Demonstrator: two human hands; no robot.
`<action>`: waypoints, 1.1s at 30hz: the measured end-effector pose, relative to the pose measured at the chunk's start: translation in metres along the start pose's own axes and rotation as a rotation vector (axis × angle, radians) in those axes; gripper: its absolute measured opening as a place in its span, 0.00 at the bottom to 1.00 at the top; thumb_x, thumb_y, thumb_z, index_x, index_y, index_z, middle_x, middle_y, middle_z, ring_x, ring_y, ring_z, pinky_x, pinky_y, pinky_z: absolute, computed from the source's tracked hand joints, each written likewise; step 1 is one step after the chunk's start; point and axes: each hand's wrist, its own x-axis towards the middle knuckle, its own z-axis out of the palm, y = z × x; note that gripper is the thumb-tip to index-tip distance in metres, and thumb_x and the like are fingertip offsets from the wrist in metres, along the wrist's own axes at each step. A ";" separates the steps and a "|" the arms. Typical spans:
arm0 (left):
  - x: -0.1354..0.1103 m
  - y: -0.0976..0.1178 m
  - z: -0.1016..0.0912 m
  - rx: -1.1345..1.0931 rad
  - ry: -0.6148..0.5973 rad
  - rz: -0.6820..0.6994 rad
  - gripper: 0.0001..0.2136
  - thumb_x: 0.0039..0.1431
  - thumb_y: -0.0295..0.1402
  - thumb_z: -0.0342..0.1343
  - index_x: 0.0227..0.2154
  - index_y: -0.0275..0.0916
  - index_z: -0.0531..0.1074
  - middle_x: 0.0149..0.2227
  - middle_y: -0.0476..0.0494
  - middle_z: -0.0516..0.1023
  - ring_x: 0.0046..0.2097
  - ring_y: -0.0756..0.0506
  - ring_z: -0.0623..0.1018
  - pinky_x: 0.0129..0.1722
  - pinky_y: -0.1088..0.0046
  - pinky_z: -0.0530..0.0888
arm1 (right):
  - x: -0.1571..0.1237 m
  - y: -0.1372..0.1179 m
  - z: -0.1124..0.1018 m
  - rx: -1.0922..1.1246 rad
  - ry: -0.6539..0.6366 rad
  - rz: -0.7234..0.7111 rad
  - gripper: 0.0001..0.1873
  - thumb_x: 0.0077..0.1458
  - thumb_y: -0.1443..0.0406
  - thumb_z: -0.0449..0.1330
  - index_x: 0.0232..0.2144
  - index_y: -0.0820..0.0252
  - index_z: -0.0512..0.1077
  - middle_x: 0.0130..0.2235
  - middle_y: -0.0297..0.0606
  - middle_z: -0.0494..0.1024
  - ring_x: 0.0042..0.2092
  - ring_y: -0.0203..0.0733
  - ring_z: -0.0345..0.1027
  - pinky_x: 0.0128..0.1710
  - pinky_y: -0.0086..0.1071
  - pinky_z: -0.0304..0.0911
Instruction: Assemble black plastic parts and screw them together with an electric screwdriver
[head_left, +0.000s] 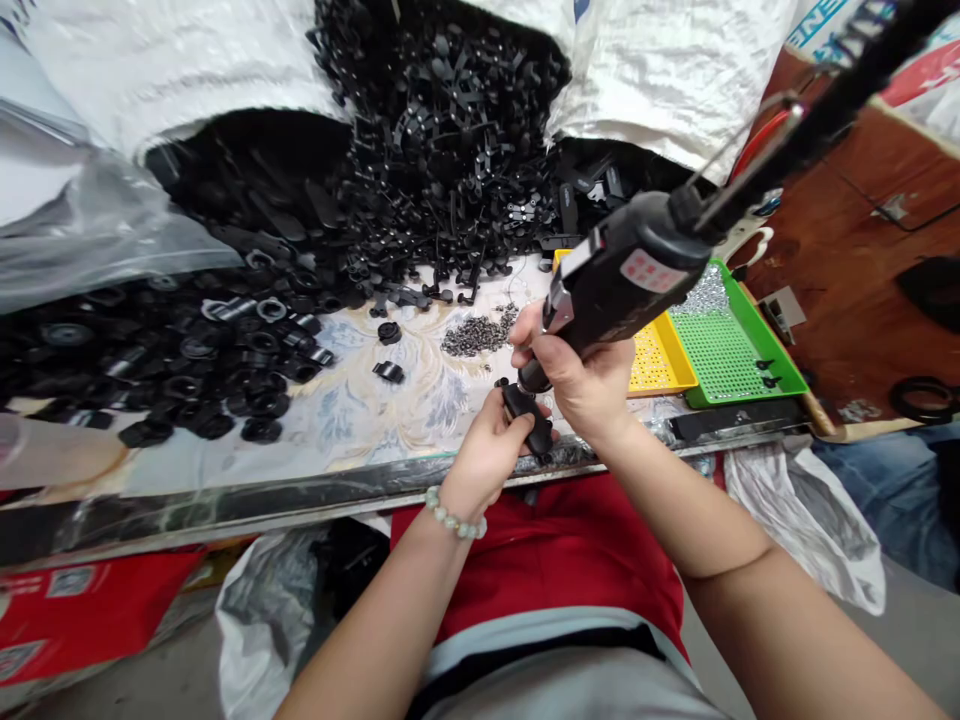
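A black plastic part (527,420) is held low over the front of a patterned table cover (405,400), pinched firmly in the left hand (487,450), with a beaded bracelet (454,513) worn at the wrist. A black power tool (622,270) is gripped in the right hand (581,380), the fingers closed tightly around its body. Its nose is brought down at the part's upper end; whether the two touch cannot be told. A heap of small dark studs (478,335) is seen just beyond the hands, with two loose black pieces (388,350) to its left. A yellow tray (660,360) lies to the right, partly under a green perforated tray (731,350); silver studs (701,295) are spread over the green tray's far corner. Round black parts (187,350) are piled at the left of the cover, and black strap pieces (442,130) are heaped at the back between white woven sacks (675,70). A red apron (555,570) is seen across the person's lap, and a white plastic bag (795,520) lies below the table at right.
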 end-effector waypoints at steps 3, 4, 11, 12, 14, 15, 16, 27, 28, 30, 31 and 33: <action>0.000 0.002 -0.002 0.028 -0.019 -0.031 0.10 0.54 0.29 0.53 0.38 0.38 0.61 0.39 0.44 0.75 0.31 0.49 0.78 0.37 0.66 0.76 | 0.013 -0.017 -0.005 0.031 -0.010 -0.099 0.13 0.49 0.52 0.62 0.31 0.54 0.70 0.32 0.32 0.76 0.26 0.32 0.69 0.25 0.29 0.69; -0.001 0.003 -0.002 0.030 -0.014 -0.044 0.10 0.54 0.29 0.53 0.39 0.38 0.60 0.39 0.44 0.75 0.31 0.49 0.79 0.38 0.65 0.76 | 0.021 -0.020 -0.010 0.028 0.028 -0.158 0.13 0.50 0.52 0.60 0.31 0.53 0.70 0.33 0.31 0.76 0.25 0.31 0.68 0.24 0.29 0.68; -0.006 0.007 -0.007 0.005 -0.076 -0.016 0.19 0.51 0.31 0.58 0.44 0.41 0.58 0.43 0.45 0.72 0.37 0.48 0.79 0.42 0.67 0.74 | 0.086 0.023 -0.087 -0.318 0.379 -0.237 0.17 0.51 0.47 0.55 0.33 0.51 0.64 0.30 0.32 0.73 0.26 0.34 0.69 0.26 0.31 0.67; -0.006 0.007 -0.007 -0.003 -0.084 -0.014 0.20 0.50 0.30 0.59 0.45 0.42 0.58 0.44 0.45 0.72 0.38 0.48 0.79 0.43 0.67 0.74 | 0.090 0.033 -0.096 -0.343 0.391 -0.223 0.18 0.51 0.46 0.55 0.34 0.51 0.63 0.30 0.32 0.73 0.26 0.34 0.69 0.26 0.31 0.67; -0.006 0.008 -0.008 -0.018 -0.091 -0.020 0.22 0.50 0.29 0.60 0.46 0.43 0.57 0.45 0.45 0.72 0.39 0.49 0.79 0.44 0.67 0.73 | 0.094 0.048 -0.106 -0.364 0.391 -0.201 0.21 0.49 0.44 0.55 0.36 0.51 0.63 0.31 0.32 0.74 0.26 0.33 0.69 0.26 0.30 0.66; -0.006 0.009 -0.008 -0.023 -0.091 -0.028 0.23 0.50 0.29 0.60 0.47 0.43 0.57 0.46 0.45 0.71 0.40 0.49 0.79 0.44 0.68 0.73 | 0.095 0.053 -0.107 -0.366 0.384 -0.193 0.22 0.49 0.44 0.55 0.37 0.51 0.62 0.32 0.32 0.74 0.27 0.33 0.69 0.26 0.29 0.67; -0.006 0.010 -0.009 -0.028 -0.091 -0.037 0.24 0.50 0.28 0.60 0.48 0.44 0.57 0.46 0.45 0.71 0.40 0.49 0.78 0.45 0.68 0.73 | 0.094 0.056 -0.107 -0.364 0.374 -0.185 0.23 0.49 0.43 0.54 0.37 0.52 0.62 0.32 0.32 0.74 0.28 0.33 0.70 0.26 0.29 0.67; -0.003 0.009 -0.011 -0.039 -0.107 -0.049 0.25 0.52 0.28 0.58 0.51 0.47 0.55 0.49 0.45 0.71 0.42 0.49 0.78 0.40 0.75 0.72 | 0.089 0.061 -0.100 -0.373 0.331 -0.097 0.23 0.49 0.43 0.54 0.39 0.51 0.62 0.36 0.35 0.75 0.31 0.37 0.72 0.33 0.36 0.70; -0.003 0.010 -0.011 -0.032 -0.103 -0.050 0.26 0.52 0.28 0.58 0.52 0.47 0.55 0.48 0.45 0.71 0.42 0.49 0.78 0.40 0.75 0.72 | 0.089 0.062 -0.100 -0.371 0.331 -0.101 0.24 0.49 0.43 0.54 0.39 0.51 0.61 0.36 0.35 0.75 0.32 0.38 0.73 0.33 0.36 0.71; -0.003 0.011 -0.010 -0.026 -0.096 -0.053 0.26 0.51 0.28 0.58 0.51 0.47 0.56 0.48 0.45 0.72 0.41 0.49 0.78 0.40 0.74 0.72 | 0.090 0.064 -0.100 -0.363 0.330 -0.113 0.25 0.48 0.43 0.55 0.39 0.52 0.61 0.36 0.36 0.74 0.34 0.38 0.73 0.33 0.35 0.71; -0.003 0.011 -0.010 -0.025 -0.092 -0.057 0.25 0.51 0.28 0.59 0.50 0.47 0.57 0.48 0.45 0.72 0.41 0.49 0.78 0.40 0.74 0.72 | 0.090 0.064 -0.100 -0.359 0.330 -0.122 0.25 0.48 0.42 0.55 0.40 0.51 0.61 0.36 0.36 0.74 0.35 0.38 0.73 0.33 0.35 0.71; -0.003 0.011 -0.009 -0.030 -0.084 -0.063 0.23 0.50 0.28 0.59 0.48 0.46 0.58 0.48 0.45 0.72 0.40 0.49 0.78 0.41 0.72 0.72 | 0.091 0.060 -0.101 -0.346 0.340 -0.145 0.24 0.48 0.43 0.55 0.39 0.51 0.62 0.35 0.35 0.74 0.35 0.38 0.73 0.33 0.34 0.71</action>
